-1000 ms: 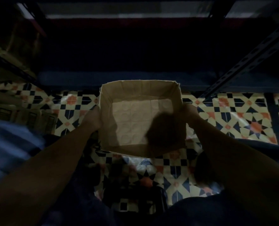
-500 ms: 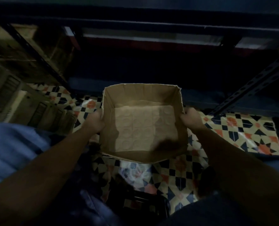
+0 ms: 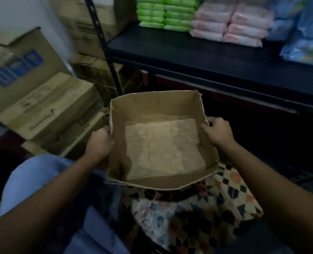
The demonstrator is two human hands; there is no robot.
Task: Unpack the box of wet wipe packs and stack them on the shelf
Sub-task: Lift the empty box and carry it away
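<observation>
Now lifted, the box (image 3: 159, 143) faces a shelf (image 3: 197, 57) of stacked packs (image 3: 227, 28).

One open box (image 3: 159, 143), two hands, two stacks of green packs (image 3: 165, 13) at twelve o'clock, two pink stacks (image 3: 230, 24) beside them.

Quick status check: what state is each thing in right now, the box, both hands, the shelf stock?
Cardboard box: open-topped, empty, held off the floor.
Left hand: grip on the box's left wall.
Right hand: grip on the box's right wall.
Green packs: stacked on the shelf.
Pink packs: stacked beside the green ones.
Side cartons: closed, piled left.
</observation>
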